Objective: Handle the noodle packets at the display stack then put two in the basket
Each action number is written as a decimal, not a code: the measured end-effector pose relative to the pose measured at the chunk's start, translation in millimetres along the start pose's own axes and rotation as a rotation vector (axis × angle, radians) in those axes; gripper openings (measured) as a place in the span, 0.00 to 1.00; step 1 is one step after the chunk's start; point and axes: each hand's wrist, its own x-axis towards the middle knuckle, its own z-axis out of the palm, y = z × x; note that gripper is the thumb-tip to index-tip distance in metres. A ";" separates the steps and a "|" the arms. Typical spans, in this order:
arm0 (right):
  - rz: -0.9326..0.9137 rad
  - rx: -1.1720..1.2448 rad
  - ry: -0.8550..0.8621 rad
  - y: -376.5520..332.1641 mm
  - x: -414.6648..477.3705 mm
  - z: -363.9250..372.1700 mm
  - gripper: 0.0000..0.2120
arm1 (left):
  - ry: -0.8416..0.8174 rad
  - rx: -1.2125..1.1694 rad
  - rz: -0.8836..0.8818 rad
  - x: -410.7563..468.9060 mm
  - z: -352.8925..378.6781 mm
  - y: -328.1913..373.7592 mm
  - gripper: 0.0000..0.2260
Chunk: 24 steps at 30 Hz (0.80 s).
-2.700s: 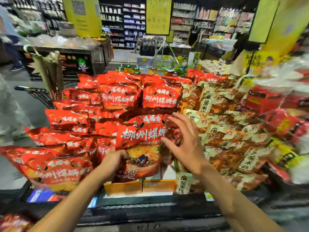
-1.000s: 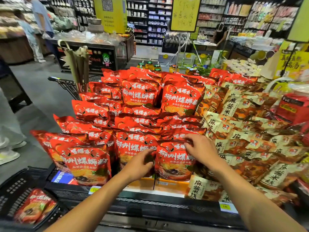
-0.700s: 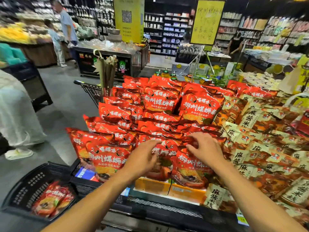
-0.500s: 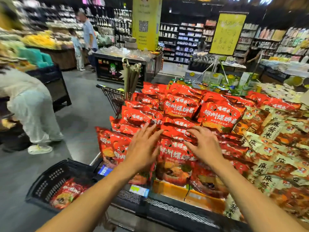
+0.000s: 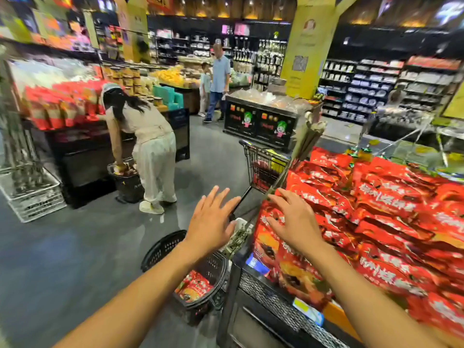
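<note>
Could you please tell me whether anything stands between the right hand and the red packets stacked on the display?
Nothing visible does: the right hand hovers open directly over the red packets, holding nothing.

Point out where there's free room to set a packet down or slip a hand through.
Free: the black basket, holding only a few packets, and the floor left of it. Crowded: the red packets overlap across the display under the right hand. The left hand hangs over the basket.
</note>
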 end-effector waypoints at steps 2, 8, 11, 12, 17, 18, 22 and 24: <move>-0.053 0.006 -0.007 -29.5 19.0 17.6 0.31 | -0.005 0.022 -0.060 -12.2 -9.3 -33.4 0.30; -0.162 0.043 -0.086 -93.4 70.0 79.6 0.34 | -0.027 0.059 -0.213 -39.0 -21.1 -113.3 0.31; -0.202 0.057 -0.126 -114.3 90.5 117.2 0.34 | -0.048 0.081 -0.266 -47.1 -14.9 -145.8 0.31; -0.212 0.059 -0.142 -120.0 96.3 130.9 0.34 | -0.064 0.084 -0.285 -48.9 -10.6 -156.8 0.31; -0.224 0.072 -0.251 -143.4 129.2 201.9 0.34 | -0.160 0.086 -0.367 -43.7 17.3 -215.8 0.31; -0.218 0.084 -0.275 -146.5 136.6 216.9 0.34 | -0.185 0.086 -0.378 -39.7 24.4 -227.6 0.31; -0.176 0.120 -0.386 -152.1 168.5 278.2 0.33 | -0.280 0.073 -0.421 -15.7 56.0 -273.0 0.30; -0.128 0.147 -0.440 -150.6 183.9 306.1 0.32 | -0.334 0.066 -0.423 -0.1 72.1 -294.6 0.30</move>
